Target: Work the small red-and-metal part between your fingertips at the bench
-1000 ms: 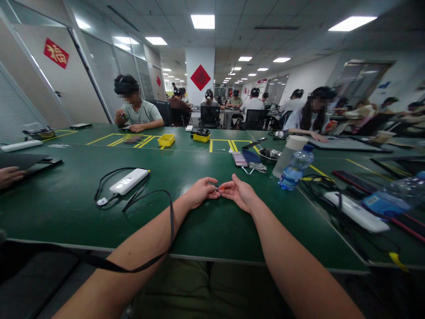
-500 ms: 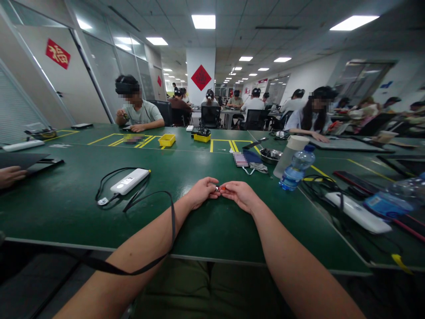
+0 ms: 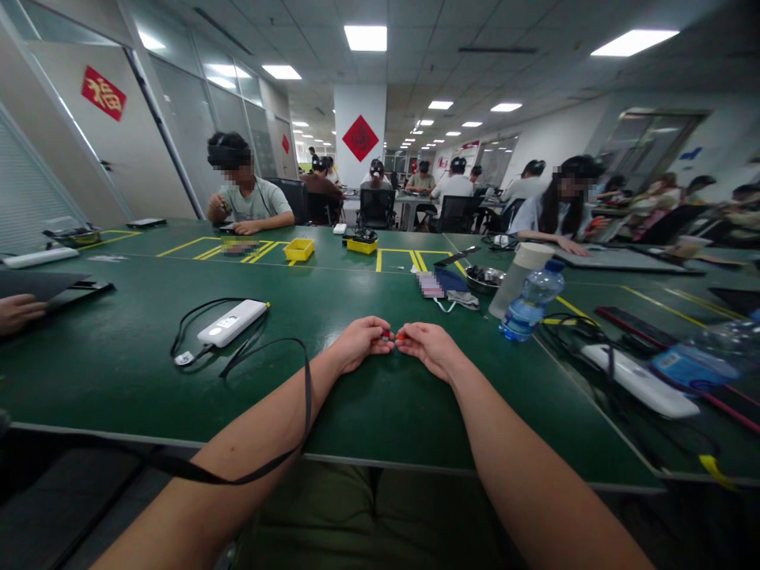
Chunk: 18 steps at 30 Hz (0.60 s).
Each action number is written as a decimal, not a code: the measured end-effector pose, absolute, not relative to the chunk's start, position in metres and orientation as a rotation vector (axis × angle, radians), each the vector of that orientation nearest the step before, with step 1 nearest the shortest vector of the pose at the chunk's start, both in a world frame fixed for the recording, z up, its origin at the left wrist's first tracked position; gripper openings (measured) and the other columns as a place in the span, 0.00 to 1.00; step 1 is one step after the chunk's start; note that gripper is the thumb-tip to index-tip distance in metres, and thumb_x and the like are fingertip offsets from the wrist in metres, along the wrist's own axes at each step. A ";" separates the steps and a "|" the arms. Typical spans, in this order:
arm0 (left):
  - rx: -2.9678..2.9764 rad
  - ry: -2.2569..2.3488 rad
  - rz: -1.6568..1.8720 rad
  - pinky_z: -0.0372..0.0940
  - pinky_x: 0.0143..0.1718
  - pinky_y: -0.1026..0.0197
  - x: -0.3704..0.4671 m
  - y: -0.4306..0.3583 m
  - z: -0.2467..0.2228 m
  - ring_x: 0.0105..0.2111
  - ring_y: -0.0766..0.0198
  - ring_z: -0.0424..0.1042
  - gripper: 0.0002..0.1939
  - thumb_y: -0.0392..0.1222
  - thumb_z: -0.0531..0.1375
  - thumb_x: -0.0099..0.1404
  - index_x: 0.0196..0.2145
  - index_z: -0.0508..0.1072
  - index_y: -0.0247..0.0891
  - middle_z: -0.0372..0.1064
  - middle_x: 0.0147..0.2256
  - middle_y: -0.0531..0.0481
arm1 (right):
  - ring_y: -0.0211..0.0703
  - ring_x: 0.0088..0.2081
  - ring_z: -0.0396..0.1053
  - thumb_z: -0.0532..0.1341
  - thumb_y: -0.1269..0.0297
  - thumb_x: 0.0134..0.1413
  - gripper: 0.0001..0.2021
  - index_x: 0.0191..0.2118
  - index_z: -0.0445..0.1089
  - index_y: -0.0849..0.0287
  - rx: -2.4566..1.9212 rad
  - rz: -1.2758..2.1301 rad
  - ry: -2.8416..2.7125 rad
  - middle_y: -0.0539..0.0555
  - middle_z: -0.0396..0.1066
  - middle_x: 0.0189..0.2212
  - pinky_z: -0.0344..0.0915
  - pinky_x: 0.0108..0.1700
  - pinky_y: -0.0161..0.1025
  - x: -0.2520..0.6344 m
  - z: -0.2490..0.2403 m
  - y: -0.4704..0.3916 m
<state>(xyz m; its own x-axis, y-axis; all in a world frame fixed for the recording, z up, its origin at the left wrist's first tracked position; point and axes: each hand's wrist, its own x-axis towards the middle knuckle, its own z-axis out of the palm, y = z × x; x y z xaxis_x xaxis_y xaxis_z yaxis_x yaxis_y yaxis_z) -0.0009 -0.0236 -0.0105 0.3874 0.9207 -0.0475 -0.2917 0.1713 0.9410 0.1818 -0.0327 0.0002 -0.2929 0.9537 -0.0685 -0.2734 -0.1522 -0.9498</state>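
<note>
Above the green table (image 3: 332,412), my left hand (image 3: 362,344) pinches a small red and whitish piece (image 3: 385,335) between thumb and fingertips. Facing it across a narrow gap, my right hand (image 3: 428,347) is closed on a small orange-red piece (image 3: 401,337). Both pieces are mostly covered by the fingers and too small to name. A black strap (image 3: 308,396) loops over my left forearm.
Left of my hands lies a white power bank (image 3: 233,323) with a black cable. On the right stand a water bottle (image 3: 533,301) and a pale tumbler (image 3: 518,283). Farther back are a metal bowl (image 3: 484,277) and a yellow tray (image 3: 298,250). Co-workers sit around.
My hands have drawn slightly apart, opening a small gap between the fingertips. More red now shows on the piece in my left hand.
</note>
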 end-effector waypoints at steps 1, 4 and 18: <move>1.032 0.731 0.979 0.70 0.30 0.63 -0.002 -0.023 -0.010 0.26 0.66 0.74 0.07 0.33 0.55 0.60 0.38 0.66 0.33 0.71 0.32 0.43 | 0.40 0.30 0.73 0.62 0.58 0.50 0.12 0.29 0.71 0.64 -0.902 1.660 -1.090 0.58 0.73 0.27 0.71 0.34 0.36 0.182 0.001 -0.032; 0.997 0.678 0.968 0.70 0.31 0.62 -0.003 -0.023 -0.008 0.27 0.64 0.74 0.08 0.37 0.56 0.61 0.38 0.67 0.32 0.71 0.33 0.40 | 0.43 0.31 0.73 0.54 0.49 0.55 0.21 0.29 0.71 0.66 -0.898 1.741 -0.997 0.62 0.74 0.28 0.71 0.35 0.39 0.183 0.003 -0.031; 1.087 0.721 0.951 0.70 0.34 0.65 -0.003 -0.025 -0.011 0.29 0.68 0.74 0.12 0.26 0.56 0.57 0.40 0.67 0.33 0.71 0.33 0.45 | 0.42 0.32 0.74 0.66 0.74 0.42 0.06 0.30 0.71 0.62 -0.925 1.603 -1.174 0.57 0.74 0.29 0.71 0.38 0.39 0.182 -0.005 -0.031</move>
<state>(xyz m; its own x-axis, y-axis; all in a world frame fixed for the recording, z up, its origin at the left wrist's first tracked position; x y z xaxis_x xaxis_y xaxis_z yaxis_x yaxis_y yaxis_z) -0.0025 -0.0250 -0.0113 0.4296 0.9024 -0.0324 -0.2750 0.1649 0.9472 0.1822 -0.0314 -0.0050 -0.3000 0.9525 -0.0520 -0.2372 -0.1273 -0.9631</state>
